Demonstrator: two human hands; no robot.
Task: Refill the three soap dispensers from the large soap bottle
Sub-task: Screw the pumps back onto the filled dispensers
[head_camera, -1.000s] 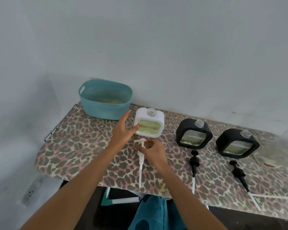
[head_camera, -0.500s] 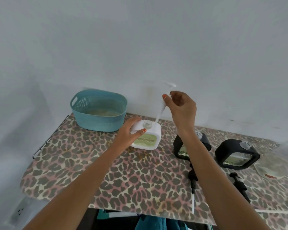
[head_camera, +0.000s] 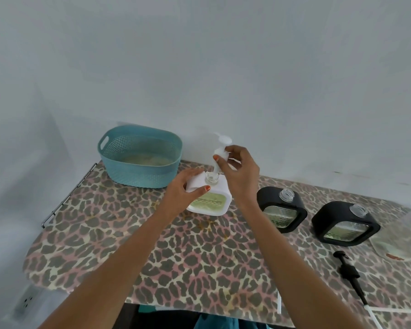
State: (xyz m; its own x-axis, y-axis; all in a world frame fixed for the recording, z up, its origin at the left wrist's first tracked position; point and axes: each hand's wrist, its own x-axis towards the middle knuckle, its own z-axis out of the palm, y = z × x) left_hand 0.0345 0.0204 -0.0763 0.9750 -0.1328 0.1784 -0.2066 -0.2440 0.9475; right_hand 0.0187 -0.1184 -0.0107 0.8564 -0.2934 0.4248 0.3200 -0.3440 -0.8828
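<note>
A white soap dispenser [head_camera: 212,200] with greenish soap inside stands on the leopard-print board [head_camera: 105,233]. My left hand [head_camera: 185,189] grips its left side. My right hand [head_camera: 237,172] pinches the white pump [head_camera: 221,148] just above the dispenser's clear open neck, the pump's tube reaching down into it. Two black dispensers [head_camera: 281,210] [head_camera: 345,225] stand open-necked to the right. One black pump [head_camera: 349,273] lies on the board in front of them. The large clear soap bottle [head_camera: 399,236] shows blurred at the far right edge.
A teal perforated basket [head_camera: 140,157] sits at the back left against the wall. A metal rail [head_camera: 67,198] runs along the board's left edge. A wall socket [head_camera: 27,301] sits low at the left. A white tube [head_camera: 279,302] lies near the front edge.
My right hand lifted the white pump off the board, carried it over the white dispenser and lowered its tube into the neck. My left hand closed round the dispenser's side.
</note>
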